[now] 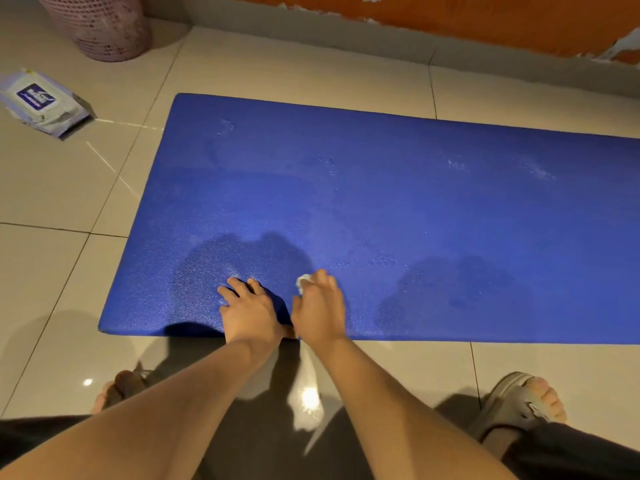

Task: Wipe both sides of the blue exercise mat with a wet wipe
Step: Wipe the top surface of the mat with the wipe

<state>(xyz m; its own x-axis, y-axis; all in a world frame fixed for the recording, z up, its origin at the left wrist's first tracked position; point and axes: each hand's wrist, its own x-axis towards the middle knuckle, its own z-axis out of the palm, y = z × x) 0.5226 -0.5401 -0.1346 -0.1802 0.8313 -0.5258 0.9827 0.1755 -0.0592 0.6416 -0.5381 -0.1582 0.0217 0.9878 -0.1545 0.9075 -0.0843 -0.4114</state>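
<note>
**Head view: wipe pinched on the mat's near edge**

Head view shows the right hand (320, 306) with its fingers curled round a small white wipe (302, 282), bunched at the fingertips and held down on the mat (381, 202). Just beside it, the left hand (247, 306) lies palm down on the mat with its fingers spread and holds nothing. Both hands are close to the mat's near edge, towards its left end.

One blue mat lies flat on the floor (69, 188); its right end runs out of view. Two darker patches (457, 289) show on its grainy surface, one around the hands and one to the right. Pale specks dot the far half.

Glossy pale tiles with thin dark joints make up the floor, and they mirror a ceiling light between the forearms. Beyond the mat stands a wall (450, 15) with a grey base and peeling orange paint above.

One pack (41, 102) of wipes lies on the tiles at far left, well apart from the mat, label up. One pink mesh basket (100, 26) stands behind it; what it holds cannot be told.

Two sandals (512, 403) show at the bottom, one on each foot.
</note>
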